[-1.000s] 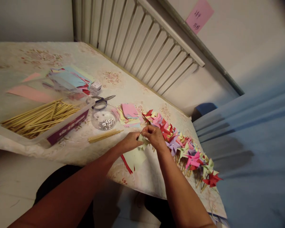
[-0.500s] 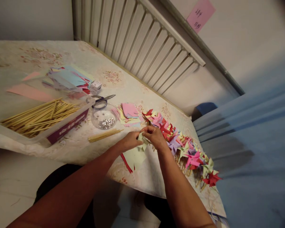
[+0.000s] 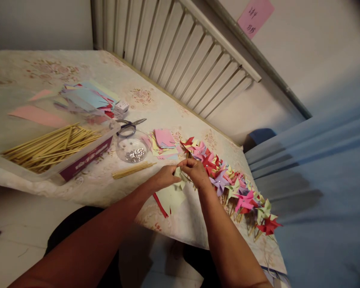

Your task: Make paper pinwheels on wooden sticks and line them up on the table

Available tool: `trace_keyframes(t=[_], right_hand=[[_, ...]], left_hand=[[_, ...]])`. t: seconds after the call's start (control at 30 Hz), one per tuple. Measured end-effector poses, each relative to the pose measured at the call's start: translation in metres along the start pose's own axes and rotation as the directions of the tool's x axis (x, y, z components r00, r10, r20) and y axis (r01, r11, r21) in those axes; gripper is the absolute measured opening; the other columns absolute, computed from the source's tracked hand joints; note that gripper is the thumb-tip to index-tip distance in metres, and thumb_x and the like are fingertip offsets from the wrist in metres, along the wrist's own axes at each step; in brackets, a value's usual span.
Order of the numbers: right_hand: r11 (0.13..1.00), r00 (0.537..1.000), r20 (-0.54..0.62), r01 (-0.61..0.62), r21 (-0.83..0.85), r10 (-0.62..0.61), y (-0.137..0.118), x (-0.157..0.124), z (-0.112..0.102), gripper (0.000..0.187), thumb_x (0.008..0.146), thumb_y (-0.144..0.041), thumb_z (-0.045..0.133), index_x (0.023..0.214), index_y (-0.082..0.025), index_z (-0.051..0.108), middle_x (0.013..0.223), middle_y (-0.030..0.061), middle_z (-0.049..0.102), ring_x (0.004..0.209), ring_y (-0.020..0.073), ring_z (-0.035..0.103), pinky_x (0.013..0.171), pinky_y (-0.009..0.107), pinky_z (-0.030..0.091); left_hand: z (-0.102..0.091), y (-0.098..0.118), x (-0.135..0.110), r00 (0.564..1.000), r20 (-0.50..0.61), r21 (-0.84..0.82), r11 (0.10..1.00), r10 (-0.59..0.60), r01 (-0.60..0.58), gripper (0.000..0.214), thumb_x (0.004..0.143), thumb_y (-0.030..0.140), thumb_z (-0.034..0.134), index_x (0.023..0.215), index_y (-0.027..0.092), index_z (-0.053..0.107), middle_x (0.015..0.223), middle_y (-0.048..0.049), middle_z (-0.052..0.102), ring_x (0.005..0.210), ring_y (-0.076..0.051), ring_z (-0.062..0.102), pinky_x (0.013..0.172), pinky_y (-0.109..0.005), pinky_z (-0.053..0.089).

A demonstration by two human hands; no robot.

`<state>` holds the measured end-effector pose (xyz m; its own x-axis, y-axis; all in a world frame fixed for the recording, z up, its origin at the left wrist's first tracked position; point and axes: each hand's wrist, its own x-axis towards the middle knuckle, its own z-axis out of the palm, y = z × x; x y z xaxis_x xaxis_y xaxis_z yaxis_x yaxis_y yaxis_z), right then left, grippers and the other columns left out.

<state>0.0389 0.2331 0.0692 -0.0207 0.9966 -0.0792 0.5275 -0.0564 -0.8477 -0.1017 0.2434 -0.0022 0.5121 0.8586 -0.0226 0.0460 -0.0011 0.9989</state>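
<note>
Both hands meet over the front of the table around a pale green paper pinwheel (image 3: 180, 184) with folded blades. My left hand (image 3: 165, 177) is closed on its left side, thumb and fingers pinching the paper. My right hand (image 3: 194, 170) pinches it from the upper right, near its middle; the fingertips hide whatever is between them. Beneath lies a pale green paper sheet (image 3: 169, 198) over a red one (image 3: 160, 206). To the right, finished paper pinwheels (image 3: 219, 182) in several colours lie in a long row on their sticks.
A clear box of wooden sticks (image 3: 54, 148) stands at the left. Nearby are a round dish of metal pins (image 3: 135, 155), scissors (image 3: 129, 127), a small stick bundle (image 3: 134, 170), cut paper squares (image 3: 164, 139) and a paper pile (image 3: 88, 98). A radiator (image 3: 180, 52) backs the table; a blue curtain (image 3: 318, 192) hangs right.
The view has shifted very slightly. Both hands keep their pinch on the pale green pinwheel, with hardly any visible movement.
</note>
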Motion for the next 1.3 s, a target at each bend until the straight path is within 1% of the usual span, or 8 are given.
trace_keyframes(t=[0.53, 0.6, 0.67, 0.77, 0.83, 0.97, 1.1, 1.3], right_hand=[[0.999, 1.000, -0.001, -0.020, 0.030, 0.020, -0.001, 0.001, 0.003, 0.015, 0.063, -0.028, 0.063, 0.072, -0.018, 0.070, 0.056, -0.0055, 0.056, 0.048, 0.0091, 0.044, 0.049, 0.022, 0.033], [0.996, 0.998, -0.059, -0.001, 0.091, 0.006, -0.002, 0.000, 0.001, 0.019, 0.063, -0.030, 0.068, 0.077, -0.018, 0.071, 0.060, -0.0046, 0.061, 0.052, 0.0102, 0.049, 0.053, 0.023, 0.038], [0.987, 0.981, -0.192, 0.051, 0.150, -0.021, -0.004, -0.003, -0.004, 0.024, 0.063, -0.032, 0.072, 0.083, -0.018, 0.072, 0.067, -0.0025, 0.066, 0.058, 0.0123, 0.056, 0.059, 0.025, 0.043], [0.977, 0.914, -0.401, 0.133, 0.169, -0.055, -0.007, -0.016, -0.015, 0.026, 0.067, -0.034, 0.073, 0.087, -0.018, 0.071, 0.076, 0.0006, 0.070, 0.065, 0.0148, 0.061, 0.066, 0.028, 0.047], [0.975, 0.878, -0.473, 0.159, 0.157, -0.067, -0.007, -0.030, -0.019, 0.026, 0.069, -0.035, 0.072, 0.090, -0.018, 0.071, 0.075, 0.0006, 0.070, 0.065, 0.0150, 0.061, 0.065, 0.028, 0.048], [0.974, 0.853, -0.519, 0.164, 0.158, -0.060, 0.005, -0.061, -0.014, 0.023, 0.073, -0.035, 0.071, 0.088, -0.018, 0.071, 0.071, -0.0002, 0.068, 0.057, 0.0134, 0.059, 0.056, 0.026, 0.046], [0.965, 0.830, -0.557, 0.121, 0.234, 0.031, 0.031, -0.080, -0.004, 0.023, 0.071, -0.036, 0.071, 0.085, -0.017, 0.070, 0.067, -0.0003, 0.067, 0.050, 0.0116, 0.055, 0.050, 0.024, 0.043], [0.962, 0.810, -0.583, 0.106, 0.253, 0.064, 0.040, -0.067, -0.014, 0.026, 0.069, -0.038, 0.073, 0.083, -0.017, 0.069, 0.058, -0.0023, 0.062, 0.048, 0.0116, 0.052, 0.047, 0.024, 0.040]], left_hand=[[0.000, -0.006, 0.003, 1.000, 0.025, -0.007, 1.000, -0.004, 0.005, 0.018, 0.061, 0.022, 0.060, 0.077, 0.014, 0.064, 0.070, 0.0009, 0.062, 0.065, -0.015, 0.054, 0.060, -0.026, 0.039], [0.000, -0.008, 0.003, 1.000, 0.020, -0.047, 0.999, 0.012, -0.011, 0.019, 0.062, 0.022, 0.060, 0.079, 0.014, 0.064, 0.072, 0.0001, 0.064, 0.066, -0.016, 0.055, 0.061, -0.026, 0.040], [0.000, -0.009, 0.004, 1.000, 0.004, -0.090, 0.996, 0.006, -0.005, 0.019, 0.062, 0.021, 0.061, 0.079, 0.014, 0.065, 0.073, -0.0006, 0.064, 0.065, -0.015, 0.055, 0.061, -0.026, 0.040], [0.001, -0.011, 0.003, 0.998, -0.022, -0.227, 0.973, -0.052, 0.045, 0.020, 0.061, 0.022, 0.063, 0.078, 0.014, 0.065, 0.072, -0.0019, 0.065, 0.063, -0.015, 0.056, 0.059, -0.026, 0.041], [0.002, -0.011, 0.002, 0.997, -0.018, -0.371, 0.926, -0.081, 0.068, 0.025, 0.060, 0.023, 0.066, 0.083, 0.013, 0.067, 0.074, -0.0029, 0.067, 0.064, -0.016, 0.058, 0.060, -0.027, 0.043], [-0.001, -0.007, -0.002, 0.995, -0.054, -0.589, 0.807, -0.089, 0.040, 0.034, 0.056, 0.022, 0.073, 0.088, 0.013, 0.068, 0.076, -0.0031, 0.070, 0.070, -0.018, 0.062, 0.070, -0.030, 0.047], [-0.007, -0.001, -0.008, 0.991, -0.088, -0.683, 0.730, -0.105, 0.017, 0.037, 0.054, 0.024, 0.078, 0.088, 0.011, 0.070, 0.075, -0.0040, 0.072, 0.070, -0.018, 0.064, 0.073, -0.031, 0.049], [-0.013, 0.002, -0.014, 0.984, -0.113, -0.709, 0.705, -0.140, 0.019, 0.039, 0.051, 0.021, 0.078, 0.088, 0.011, 0.071, 0.076, -0.0048, 0.073, 0.069, -0.019, 0.065, 0.072, -0.031, 0.049]])
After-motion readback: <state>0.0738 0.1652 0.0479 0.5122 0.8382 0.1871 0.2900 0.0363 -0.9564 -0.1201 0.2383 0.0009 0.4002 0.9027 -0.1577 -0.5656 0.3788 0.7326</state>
